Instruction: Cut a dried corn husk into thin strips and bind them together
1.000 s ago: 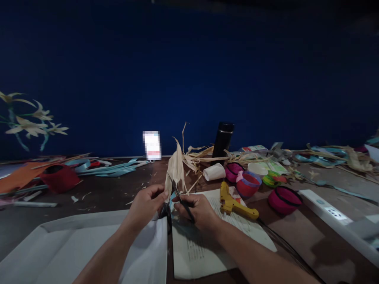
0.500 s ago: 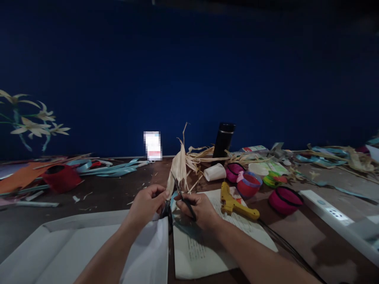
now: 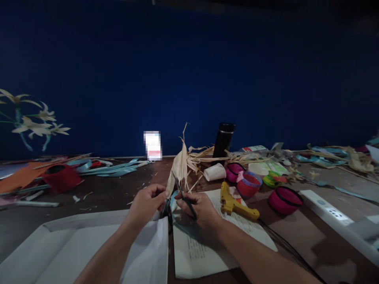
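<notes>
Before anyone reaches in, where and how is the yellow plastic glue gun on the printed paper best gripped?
Probably by the middle of its slim handle, from above and the right. The yellow plastic glue gun lies flat, its handle stretching rightward from the thicker body, with nothing over it. Keep clear of the thin black cable near the handle's end.

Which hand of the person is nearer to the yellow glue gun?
Right. The right hand, holding scissors, is just to the left of the yellow glue gun; the left hand, pinching dried husk, is farther left.
</notes>
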Demonstrator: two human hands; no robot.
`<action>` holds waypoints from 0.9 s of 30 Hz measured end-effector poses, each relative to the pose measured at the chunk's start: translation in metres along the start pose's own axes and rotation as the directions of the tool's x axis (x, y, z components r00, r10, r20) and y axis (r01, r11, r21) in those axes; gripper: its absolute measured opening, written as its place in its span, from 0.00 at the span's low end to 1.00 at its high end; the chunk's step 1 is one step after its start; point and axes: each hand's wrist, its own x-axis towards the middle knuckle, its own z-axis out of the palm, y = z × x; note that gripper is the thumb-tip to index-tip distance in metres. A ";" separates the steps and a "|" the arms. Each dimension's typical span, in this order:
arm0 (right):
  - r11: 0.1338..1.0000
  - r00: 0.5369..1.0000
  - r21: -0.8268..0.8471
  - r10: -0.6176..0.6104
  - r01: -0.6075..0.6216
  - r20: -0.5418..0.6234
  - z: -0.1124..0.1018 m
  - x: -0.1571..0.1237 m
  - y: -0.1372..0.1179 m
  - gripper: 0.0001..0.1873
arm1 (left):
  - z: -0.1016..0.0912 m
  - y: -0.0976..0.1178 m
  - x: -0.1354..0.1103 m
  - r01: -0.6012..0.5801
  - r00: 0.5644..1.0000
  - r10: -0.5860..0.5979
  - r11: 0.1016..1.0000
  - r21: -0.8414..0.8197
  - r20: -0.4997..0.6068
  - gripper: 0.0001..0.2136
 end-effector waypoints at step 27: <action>0.999 1.000 -0.046 -0.004 0.004 -0.008 -0.003 0.001 0.001 0.21 | -0.002 0.004 -0.002 -0.002 0.998 0.005 0.999 0.041 -0.060 0.10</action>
